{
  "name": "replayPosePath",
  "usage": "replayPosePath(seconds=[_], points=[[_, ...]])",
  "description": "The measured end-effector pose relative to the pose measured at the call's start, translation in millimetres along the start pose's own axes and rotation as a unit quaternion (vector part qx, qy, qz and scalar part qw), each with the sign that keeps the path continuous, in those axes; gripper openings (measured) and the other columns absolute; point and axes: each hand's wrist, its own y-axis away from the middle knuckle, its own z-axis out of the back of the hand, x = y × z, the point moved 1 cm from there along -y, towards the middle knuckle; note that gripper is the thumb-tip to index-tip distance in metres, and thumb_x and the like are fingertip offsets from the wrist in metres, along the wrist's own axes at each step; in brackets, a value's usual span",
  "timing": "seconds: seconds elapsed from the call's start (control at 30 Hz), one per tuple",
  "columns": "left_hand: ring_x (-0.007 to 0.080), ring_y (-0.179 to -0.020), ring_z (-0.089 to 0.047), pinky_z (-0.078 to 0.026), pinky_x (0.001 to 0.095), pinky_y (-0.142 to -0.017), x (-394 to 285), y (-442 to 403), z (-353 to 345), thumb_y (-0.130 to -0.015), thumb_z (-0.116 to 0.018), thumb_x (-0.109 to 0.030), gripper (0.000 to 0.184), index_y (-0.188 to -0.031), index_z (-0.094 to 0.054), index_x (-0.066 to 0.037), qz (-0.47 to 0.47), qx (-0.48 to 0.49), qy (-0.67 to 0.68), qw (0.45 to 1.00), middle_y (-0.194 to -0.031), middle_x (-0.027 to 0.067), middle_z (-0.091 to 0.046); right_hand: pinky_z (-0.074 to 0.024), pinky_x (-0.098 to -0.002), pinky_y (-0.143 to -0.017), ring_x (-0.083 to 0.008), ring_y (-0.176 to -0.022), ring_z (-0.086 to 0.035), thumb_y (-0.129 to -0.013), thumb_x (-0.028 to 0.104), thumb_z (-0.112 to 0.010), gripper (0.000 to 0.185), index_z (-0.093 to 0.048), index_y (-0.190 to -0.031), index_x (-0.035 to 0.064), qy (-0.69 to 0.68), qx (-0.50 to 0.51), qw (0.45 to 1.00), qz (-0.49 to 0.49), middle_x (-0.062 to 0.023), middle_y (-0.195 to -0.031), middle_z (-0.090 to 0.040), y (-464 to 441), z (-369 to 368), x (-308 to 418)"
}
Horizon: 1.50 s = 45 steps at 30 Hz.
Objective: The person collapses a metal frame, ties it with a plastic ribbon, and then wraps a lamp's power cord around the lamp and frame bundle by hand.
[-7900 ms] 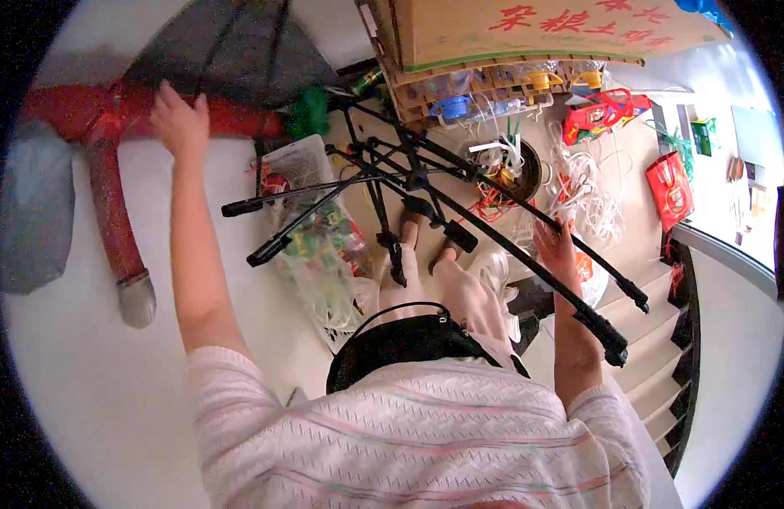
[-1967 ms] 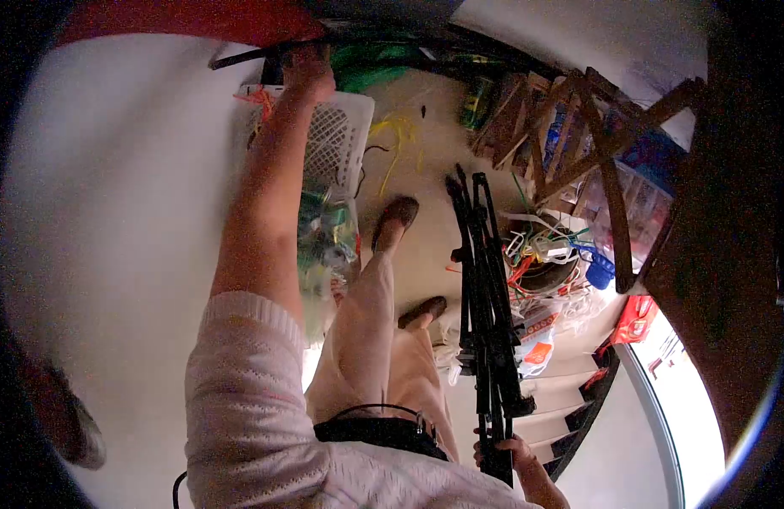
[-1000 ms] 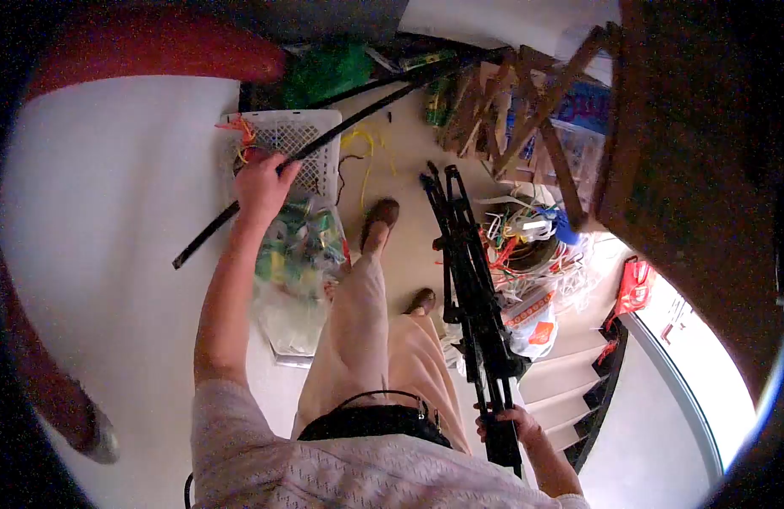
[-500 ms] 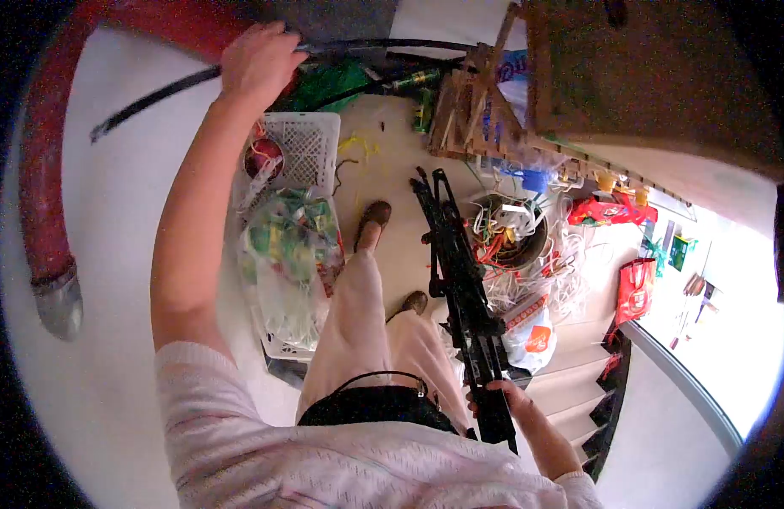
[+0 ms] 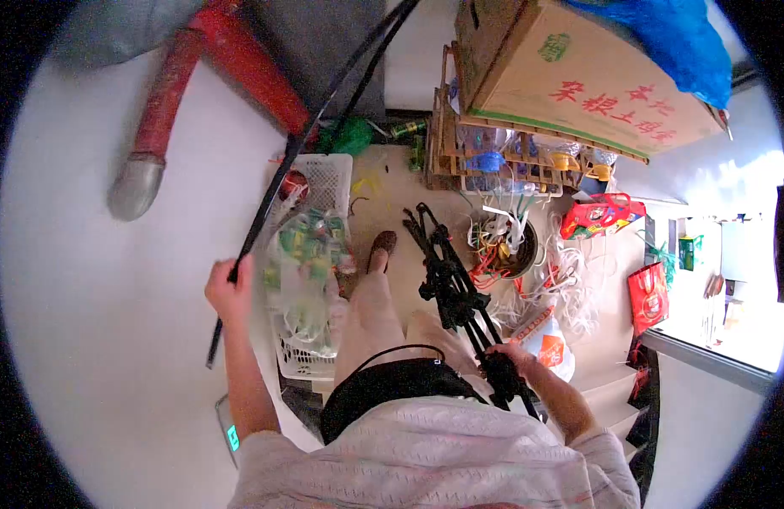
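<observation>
Black and thin, a long strip (image 5: 276,182) ran through the left hand (image 5: 229,293), fingers curled round it. Beside it, a white basket (image 5: 330,174) held a red round item (image 5: 295,185) and a clear bag (image 5: 303,280) of green-marked things. Right of that, a folded black frame (image 5: 451,288) slanted down into the right hand (image 5: 515,360), fingers wrapped round it. A round pot (image 5: 538,254) held tangled strips (image 5: 498,229).

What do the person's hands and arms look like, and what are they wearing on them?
The left hand and right hand wear no gloves. Short, pale pinkish-white knitted sleeves cover the upper arms, leaving the forearms bare. Any rings are too small to tell.
</observation>
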Motion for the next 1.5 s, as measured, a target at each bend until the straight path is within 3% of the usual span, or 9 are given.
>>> replayPosePath(seconds=[0.3, 0.7, 0.8, 0.9, 1.2, 1.27, 1.37, 1.43, 1.5], points=[[0.0050, -0.053, -0.036, -0.029, 0.0207, -0.047, 14, 102, 160, -0.071, -0.066, -0.014, 0.020, -0.061, -0.054, -0.002, 0.307, 0.152, 0.149, 0.928, -0.055, -0.0049, -0.044, -0.0503, -0.0427, -0.071, -0.0301, -0.075, -0.061, -0.081, 0.031, -0.054, 0.030, -0.055, -0.094, 0.0041, 0.063, 0.059, 0.994, 0.063, -0.0168, -0.086, -0.061, -28, 38, -3], [0.0072, -0.045, -0.038, -0.028, 0.0245, -0.041, 85, 96, 328, -0.050, -0.058, -0.009, 0.016, -0.047, -0.043, -0.003, 0.284, 0.368, -0.054, 0.884, -0.048, -0.0024, -0.036, -0.0523, -0.0433, -0.061, -0.0267, -0.062, -0.060, -0.077, 0.030, -0.058, 0.028, -0.054, -0.086, 0.0040, 0.066, 0.017, 0.998, -0.006, -0.0151, -0.072, -0.059, -23, -37, -14], [0.0088, -0.053, -0.046, -0.037, 0.0246, -0.049, 84, 79, 290, -0.058, -0.066, -0.007, 0.015, -0.059, -0.053, 0.000, 0.306, 0.323, -0.012, 0.895, -0.058, 0.0004, -0.048, -0.0523, -0.0424, -0.060, -0.0265, -0.062, -0.060, -0.076, 0.030, -0.060, 0.028, -0.052, -0.084, 0.0039, 0.076, -0.022, 0.996, -0.032, -0.0141, -0.071, -0.058, -31, -43, -14], [0.0093, -0.053, -0.041, -0.033, 0.0264, -0.049, 52, 61, 197, -0.071, -0.062, -0.035, 0.037, -0.061, -0.053, -0.001, 0.200, 0.525, 0.008, 0.827, -0.052, -0.0020, -0.043, -0.0521, -0.0401, -0.058, -0.0256, -0.060, -0.059, -0.073, 0.031, -0.064, 0.031, -0.050, -0.076, 0.0036, 0.072, -0.039, 0.996, -0.027, -0.0113, -0.067, -0.055, -31, -46, -21], [0.0163, -0.097, -0.048, -0.037, 0.0286, -0.083, 19, 153, -53, -0.073, -0.063, -0.040, 0.046, -0.102, -0.060, -0.005, 0.284, 0.783, 0.134, 0.536, -0.105, 0.0063, -0.055, -0.0519, -0.0365, -0.056, -0.0239, -0.060, -0.060, -0.077, 0.025, -0.060, 0.026, -0.056, -0.083, 0.0007, 0.053, -0.010, 0.997, -0.048, -0.0135, -0.072, -0.061, -44, -29, -45], [0.0167, -0.097, -0.048, -0.036, 0.0285, -0.084, 19, 169, -79, -0.074, -0.064, -0.040, 0.047, -0.106, -0.059, -0.007, 0.295, 0.790, 0.170, 0.510, -0.105, 0.0051, -0.056, -0.0518, -0.0363, -0.057, -0.0235, -0.060, -0.060, -0.077, 0.025, -0.060, 0.025, -0.056, -0.082, 0.0005, 0.075, -0.022, 0.997, -0.009, -0.0135, -0.071, -0.060, -41, -27, -49], [0.0090, -0.059, -0.046, -0.036, 0.0253, -0.054, -5, 172, -77, -0.076, -0.063, -0.037, 0.030, -0.084, -0.064, -0.008, 0.290, 0.768, 0.202, 0.534, -0.068, -0.0041, -0.054, -0.0519, -0.0365, -0.055, -0.0233, -0.060, -0.061, -0.076, 0.023, -0.061, 0.024, -0.056, -0.080, 0.0005, 0.079, -0.028, 0.997, 0.003, -0.0124, -0.070, -0.059, -38, -32, -47], [0.0107, -0.074, -0.047, -0.037, 0.0270, -0.070, -14, 176, -75, -0.076, -0.064, -0.037, 0.036, -0.093, -0.064, -0.006, 0.270, 0.790, 0.193, 0.516, -0.078, -0.0013, -0.056, -0.0520, -0.0365, -0.054, -0.0235, -0.060, -0.061, -0.075, 0.022, -0.062, 0.023, -0.055, -0.080, 0.0005, 0.068, -0.019, 0.997, 0.021, -0.0116, -0.070, -0.058, -27, -37, -43], [0.0084, -0.062, -0.043, -0.036, 0.0273, -0.058, -27, 187, -72, -0.078, -0.061, -0.033, 0.030, -0.082, -0.063, -0.003, 0.211, 0.780, 0.197, 0.555, -0.065, -0.0029, -0.050, -0.0520, -0.0368, -0.052, -0.0239, -0.059, -0.060, -0.073, 0.022, -0.065, 0.024, -0.055, -0.083, 0.0019, 0.139, 0.001, 0.989, 0.049, -0.0107, -0.070, -0.058, -28, -33, -44]])
